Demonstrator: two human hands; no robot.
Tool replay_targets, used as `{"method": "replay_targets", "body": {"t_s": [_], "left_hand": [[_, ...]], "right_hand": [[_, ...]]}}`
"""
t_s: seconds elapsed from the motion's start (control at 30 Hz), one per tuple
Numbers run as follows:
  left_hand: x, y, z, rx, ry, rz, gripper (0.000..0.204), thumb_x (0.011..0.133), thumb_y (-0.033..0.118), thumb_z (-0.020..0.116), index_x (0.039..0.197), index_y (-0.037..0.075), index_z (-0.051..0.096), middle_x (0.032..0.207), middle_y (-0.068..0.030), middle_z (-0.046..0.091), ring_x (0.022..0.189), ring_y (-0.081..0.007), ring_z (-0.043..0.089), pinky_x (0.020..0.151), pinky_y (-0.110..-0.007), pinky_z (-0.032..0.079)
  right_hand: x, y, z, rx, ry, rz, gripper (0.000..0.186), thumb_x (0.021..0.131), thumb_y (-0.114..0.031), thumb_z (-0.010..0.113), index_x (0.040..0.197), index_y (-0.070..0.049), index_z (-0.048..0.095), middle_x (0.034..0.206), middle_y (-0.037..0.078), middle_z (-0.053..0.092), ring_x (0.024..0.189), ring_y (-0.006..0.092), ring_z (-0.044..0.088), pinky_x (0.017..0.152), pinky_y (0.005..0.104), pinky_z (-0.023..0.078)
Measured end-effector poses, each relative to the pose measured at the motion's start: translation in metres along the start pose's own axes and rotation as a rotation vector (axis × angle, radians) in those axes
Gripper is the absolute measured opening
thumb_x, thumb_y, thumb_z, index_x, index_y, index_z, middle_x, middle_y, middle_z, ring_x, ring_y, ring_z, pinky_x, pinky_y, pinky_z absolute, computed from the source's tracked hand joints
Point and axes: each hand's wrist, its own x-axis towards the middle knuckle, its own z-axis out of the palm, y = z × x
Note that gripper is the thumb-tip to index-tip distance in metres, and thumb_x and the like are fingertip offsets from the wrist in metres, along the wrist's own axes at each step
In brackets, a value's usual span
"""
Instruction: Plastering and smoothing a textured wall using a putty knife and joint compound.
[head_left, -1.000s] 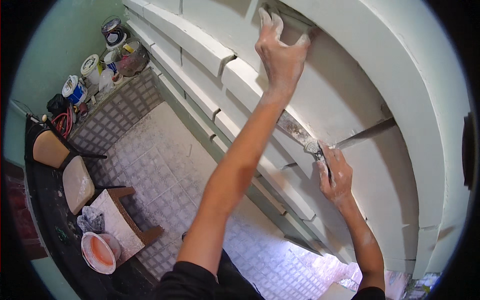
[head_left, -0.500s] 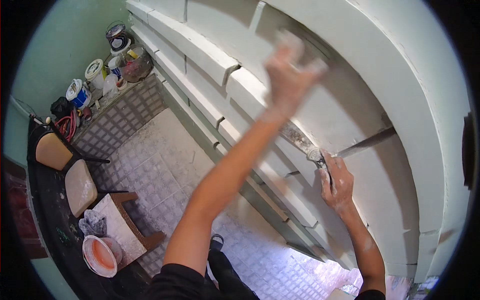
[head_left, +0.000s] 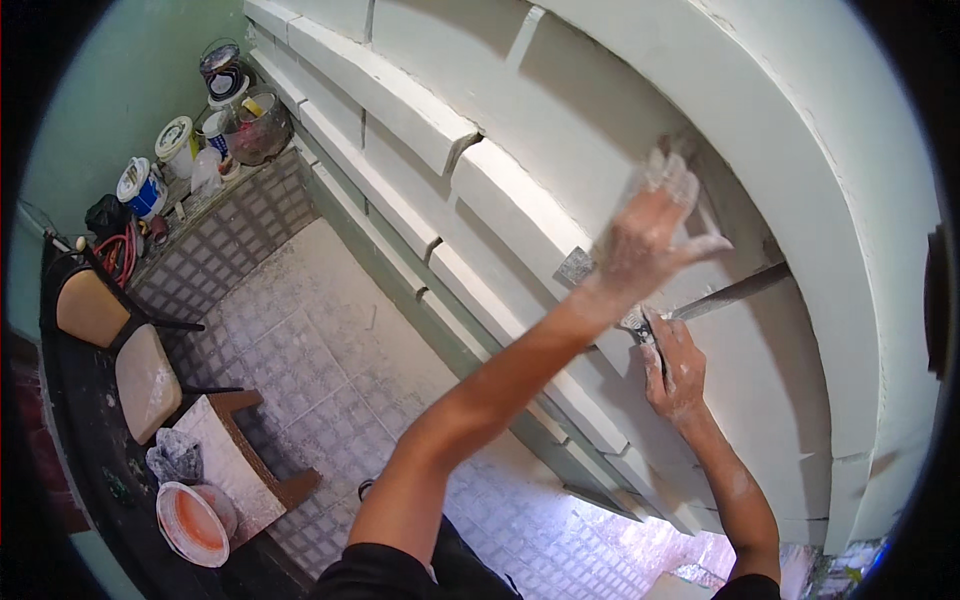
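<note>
Putty knife (head_left: 575, 265): its blade is lying beside a white ledge strip (head_left: 525, 200), while the right hand (head_left: 678, 365) is gripping its handle in curled fingers. The blurred left hand (head_left: 650, 235) is holding its fingers spread at a recessed panel (head_left: 590, 120); contact is remaining unclear. Surfaces are appearing largely whitened, but a dark joint (head_left: 735, 290) is gaping, so work is seemingly standing incomplete

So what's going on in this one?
The person's right hand holds a flat grey metal scraper close to a white wall of stepped panels. The left hand, blurred and spread open, is over the wall with nothing visibly in it; whether it touches is unclear. A round white bucket, orange inside, stands off to the left.
</note>
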Motion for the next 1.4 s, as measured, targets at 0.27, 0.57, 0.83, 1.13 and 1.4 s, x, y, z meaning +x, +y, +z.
{"method": "replay_targets", "body": {"t_s": [0.27, 0.57, 0.83, 1.13, 1.4], "left_hand": [[0.023, -0.022, -0.037, 0.127, -0.034, -0.223, 0.086, 0.068, 0.027, 0.085, 0.132, -0.014, 0.045, 0.147, -0.0381, 0.024, 0.14, -0.0461, 0.025, 0.11, -0.046, 0.035], [0.008, 0.019, 0.003, 0.098, -0.056, -0.127, 0.074, 0.064, 0.029, 0.085, 0.121, -0.009, 0.057, 0.135, -0.0386, 0.042, 0.126, -0.0498, 0.045, 0.106, -0.054, 0.037], [0.043, -0.016, -0.02, 0.19, 0.104, -0.216, 0.076, 0.062, 0.033, 0.081, 0.115, -0.015, 0.055, 0.12, -0.0327, 0.055, 0.133, -0.0466, 0.035, 0.114, -0.064, 0.01], [0.039, 0.012, -0.011, 0.292, 0.054, -0.271, 0.071, 0.058, 0.022, 0.081, 0.112, -0.017, 0.057, 0.123, -0.0312, 0.054, 0.134, -0.0459, 0.036, 0.116, -0.058, 0.014], [0.031, 0.027, 0.0, 0.188, -0.082, -0.108, 0.064, 0.059, 0.021, 0.08, 0.109, -0.013, 0.06, 0.117, -0.0323, 0.057, 0.128, -0.0475, 0.043, 0.116, -0.057, 0.015]], "right_hand": [[0.0, -0.002, 0.001, 0.022, -0.029, 0.05, 0.048, 0.086, -0.01, 0.056, 0.134, -0.008, 0.052, 0.095, 0.017, 0.058, 0.073, 0.0337, 0.061, 0.064, 0.0408, 0.05], [0.001, -0.001, 0.0, 0.026, -0.054, 0.054, 0.049, 0.086, -0.012, 0.059, 0.134, -0.006, 0.052, 0.093, 0.016, 0.057, 0.074, 0.0334, 0.06, 0.064, 0.0408, 0.05], [0.005, -0.01, -0.003, 0.041, -0.059, 0.074, 0.043, 0.085, -0.012, 0.06, 0.128, -0.005, 0.054, 0.094, 0.017, 0.056, 0.076, 0.0344, 0.06, 0.065, 0.0422, 0.05], [0.004, -0.008, -0.003, 0.051, -0.034, 0.058, 0.04, 0.086, -0.011, 0.06, 0.124, -0.005, 0.056, 0.094, 0.018, 0.057, 0.077, 0.0359, 0.061, 0.066, 0.0427, 0.051], [-0.004, 0.001, -0.006, 0.029, -0.02, 0.027, 0.045, 0.087, -0.012, 0.059, 0.13, -0.006, 0.053, 0.094, 0.018, 0.055, 0.074, 0.0361, 0.059, 0.065, 0.0432, 0.049]]}}
